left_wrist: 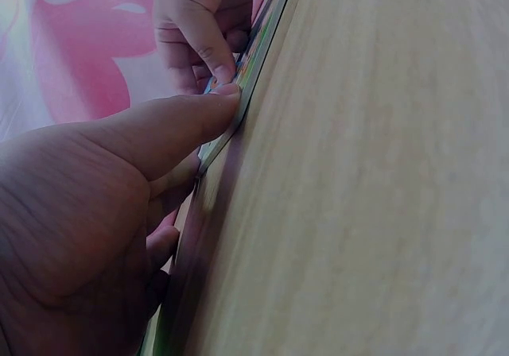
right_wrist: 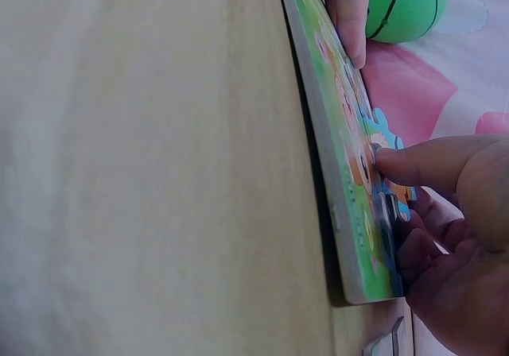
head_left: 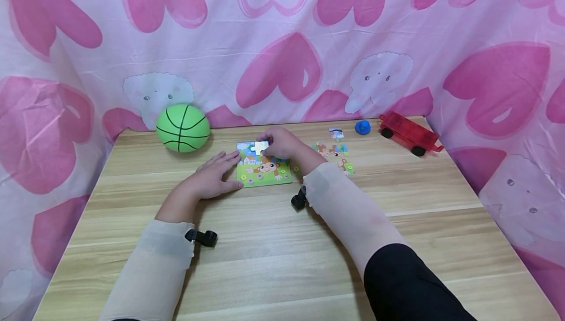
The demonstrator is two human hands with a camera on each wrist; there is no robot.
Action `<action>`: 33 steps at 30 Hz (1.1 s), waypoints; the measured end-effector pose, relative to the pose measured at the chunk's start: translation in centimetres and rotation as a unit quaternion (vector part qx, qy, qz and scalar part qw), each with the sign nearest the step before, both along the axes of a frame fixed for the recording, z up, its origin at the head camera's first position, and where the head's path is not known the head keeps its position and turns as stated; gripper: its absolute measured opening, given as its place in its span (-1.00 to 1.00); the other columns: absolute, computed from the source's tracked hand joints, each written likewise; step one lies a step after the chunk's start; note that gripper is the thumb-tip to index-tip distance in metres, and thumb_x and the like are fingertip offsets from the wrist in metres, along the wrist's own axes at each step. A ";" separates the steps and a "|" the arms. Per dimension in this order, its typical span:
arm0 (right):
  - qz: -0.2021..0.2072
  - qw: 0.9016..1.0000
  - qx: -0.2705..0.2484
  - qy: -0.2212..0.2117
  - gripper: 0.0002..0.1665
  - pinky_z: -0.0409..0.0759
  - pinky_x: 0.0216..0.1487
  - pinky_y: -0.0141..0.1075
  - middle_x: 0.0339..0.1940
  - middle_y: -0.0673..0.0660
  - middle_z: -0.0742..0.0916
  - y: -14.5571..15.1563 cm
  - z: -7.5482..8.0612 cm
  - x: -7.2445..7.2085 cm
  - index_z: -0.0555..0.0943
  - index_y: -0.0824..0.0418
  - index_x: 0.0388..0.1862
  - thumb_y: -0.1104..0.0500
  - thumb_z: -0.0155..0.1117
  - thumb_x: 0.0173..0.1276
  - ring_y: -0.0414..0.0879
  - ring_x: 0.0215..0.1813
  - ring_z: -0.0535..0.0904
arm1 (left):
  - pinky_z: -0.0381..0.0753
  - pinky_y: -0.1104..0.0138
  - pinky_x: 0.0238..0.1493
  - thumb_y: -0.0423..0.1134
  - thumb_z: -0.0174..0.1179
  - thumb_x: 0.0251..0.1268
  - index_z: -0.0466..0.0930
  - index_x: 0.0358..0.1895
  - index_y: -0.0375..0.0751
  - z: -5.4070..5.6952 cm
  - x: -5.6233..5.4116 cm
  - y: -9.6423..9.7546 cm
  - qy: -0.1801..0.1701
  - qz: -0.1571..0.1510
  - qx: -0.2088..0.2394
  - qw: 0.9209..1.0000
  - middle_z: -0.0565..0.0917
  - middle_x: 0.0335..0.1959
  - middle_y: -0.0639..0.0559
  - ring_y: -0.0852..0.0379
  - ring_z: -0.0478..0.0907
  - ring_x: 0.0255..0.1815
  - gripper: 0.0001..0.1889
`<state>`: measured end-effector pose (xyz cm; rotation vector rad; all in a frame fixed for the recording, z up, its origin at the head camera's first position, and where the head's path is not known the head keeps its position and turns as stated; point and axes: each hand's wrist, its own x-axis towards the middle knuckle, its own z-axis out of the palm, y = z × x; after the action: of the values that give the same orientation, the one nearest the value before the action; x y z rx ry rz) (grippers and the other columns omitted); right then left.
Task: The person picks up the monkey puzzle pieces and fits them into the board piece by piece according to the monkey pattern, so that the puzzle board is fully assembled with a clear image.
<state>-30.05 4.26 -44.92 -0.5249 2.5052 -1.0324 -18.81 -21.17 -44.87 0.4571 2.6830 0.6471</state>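
Observation:
A jigsaw puzzle board (head_left: 265, 179) with a cartoon monkey on a green meadow lies on the wooden table. My left hand (head_left: 214, 176) rests at its left side, fingers spread and thumb on the lower left corner; the left wrist view shows the thumb (left_wrist: 191, 125) touching the board's edge. Over the upper part of the board, my right hand (head_left: 282, 143) pinches a puzzle piece (head_left: 260, 147). In the right wrist view that puzzle piece (right_wrist: 382, 121) is tilted up from the board between thumb and fingers. My right hand hides the board's upper right part.
Several loose puzzle pieces (head_left: 339, 149) lie right of the board, partly behind the right forearm. A blue round object (head_left: 363, 127) and a red toy cart (head_left: 410, 133) stand at the back right. A green ball (head_left: 183, 128) sits back left. A pink heart-patterned curtain (head_left: 278, 70) closes off the table's rear.

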 end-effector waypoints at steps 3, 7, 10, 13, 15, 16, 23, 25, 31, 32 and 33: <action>0.002 1.000 0.003 0.004 -0.45 0.53 0.57 -0.04 0.35 0.05 0.72 0.0 0.1 0.1 0.69 0.00 0.37 0.18 0.53 0.41 0.01 0.37 0.60 | -0.21 -0.38 0.75 0.24 0.31 0.45 0.05 0.77 0.09 0.0 0.0 0.0 -0.002 0.001 0.000 1.000 -0.04 0.84 0.18 -0.24 -0.28 0.85 -0.04; 0.007 1.000 0.005 0.005 -0.44 0.54 0.57 -0.05 0.35 0.07 0.72 -0.1 0.1 0.2 0.69 0.03 0.38 0.19 0.53 0.41 0.02 0.38 0.61 | -0.20 -0.37 0.75 0.24 0.30 0.45 0.04 0.77 0.11 -0.1 0.1 0.0 -0.007 0.004 -0.001 1.000 -0.05 0.83 0.21 -0.22 -0.29 0.86 -0.05; 0.013 1.000 0.010 0.001 -0.45 0.55 0.55 -0.07 0.35 0.08 0.70 -0.1 0.1 0.1 0.69 0.04 0.38 0.19 0.52 0.42 0.00 0.37 0.60 | -0.19 -0.37 0.75 0.24 0.30 0.45 0.05 0.77 0.11 -0.2 0.1 0.0 -0.006 0.003 -0.002 1.000 -0.05 0.83 0.21 -0.22 -0.28 0.86 -0.05; 0.019 1.000 0.020 -0.001 -0.45 0.54 0.55 -0.09 0.37 0.07 0.68 -0.1 0.1 0.0 0.69 0.03 0.39 0.19 0.50 0.44 -0.02 0.37 0.58 | -0.19 -0.37 0.76 0.25 0.30 0.45 0.05 0.77 0.11 -0.2 0.1 0.0 -0.006 0.002 -0.001 1.000 -0.05 0.83 0.21 -0.22 -0.28 0.86 -0.05; 0.019 1.000 0.022 -0.003 -0.45 0.52 0.57 -0.09 0.38 0.07 0.67 -0.2 0.1 0.0 0.69 0.02 0.40 0.19 0.49 0.44 -0.03 0.39 0.57 | -0.19 -0.36 0.76 0.25 0.30 0.46 0.04 0.77 0.11 -0.2 0.1 0.0 -0.004 0.002 -0.001 1.000 -0.05 0.83 0.21 -0.22 -0.28 0.86 -0.05; 0.020 1.000 0.022 -0.003 -0.44 0.51 0.58 -0.09 0.39 0.06 0.68 -0.2 0.1 -0.1 0.68 0.02 0.41 0.19 0.49 0.45 -0.03 0.40 0.56 | -0.19 -0.36 0.76 0.25 0.30 0.45 0.05 0.77 0.12 -0.2 0.1 0.0 -0.004 0.002 -0.001 1.000 -0.05 0.83 0.21 -0.22 -0.28 0.86 -0.05; 0.028 0.999 0.031 -0.001 -0.47 0.48 0.61 -0.05 0.40 0.07 0.67 -0.2 0.2 -0.1 0.69 0.01 0.40 0.18 0.46 0.47 0.00 0.43 0.55 | -0.20 -0.36 0.76 0.25 0.30 0.45 0.04 0.77 0.12 -0.1 0.1 -0.1 -0.005 0.003 0.000 1.000 -0.05 0.83 0.22 -0.21 -0.28 0.86 -0.05; 0.030 0.999 0.037 0.003 -0.50 0.46 0.61 -0.03 0.40 0.08 0.65 -0.2 0.2 0.0 0.70 0.00 0.38 0.17 0.44 0.49 0.01 0.44 0.52 | -0.20 -0.36 0.76 0.26 0.30 0.45 0.04 0.77 0.12 -0.1 0.1 -0.1 -0.006 0.004 -0.002 1.000 -0.06 0.83 0.22 -0.21 -0.29 0.86 -0.04; 0.034 0.999 0.041 0.005 -0.51 0.43 0.63 -0.03 0.42 0.09 0.60 -0.1 0.3 0.1 0.70 0.02 0.39 0.15 0.43 0.51 0.01 0.43 0.50 | -0.20 -0.35 0.76 0.26 0.29 0.46 0.04 0.77 0.12 -0.3 0.0 -0.1 -0.003 0.002 -0.003 1.000 -0.05 0.83 0.22 -0.21 -0.28 0.86 -0.05; 0.034 0.999 0.042 0.005 -0.51 0.43 0.63 -0.03 0.41 0.09 0.60 -0.1 0.3 0.1 0.70 0.02 0.39 0.14 0.43 0.51 0.01 0.42 0.51 | -0.20 -0.34 0.77 0.26 0.29 0.46 0.05 0.77 0.12 -0.3 0.0 -0.1 -0.002 0.002 -0.003 1.000 -0.05 0.83 0.22 -0.20 -0.28 0.86 -0.05; 0.034 0.998 0.044 0.005 -0.51 0.43 0.63 -0.03 0.41 0.09 0.60 -0.1 0.3 0.1 0.70 0.02 0.39 0.14 0.43 0.51 0.01 0.41 0.51 | -0.20 -0.34 0.77 0.26 0.29 0.46 0.05 0.77 0.12 -0.3 0.0 -0.1 -0.001 0.002 -0.002 1.000 -0.04 0.83 0.22 -0.20 -0.28 0.86 -0.05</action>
<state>-29.95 4.14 -44.58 -0.5853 2.5097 -0.8926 -18.86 -21.27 -45.17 0.4507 2.6825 0.6421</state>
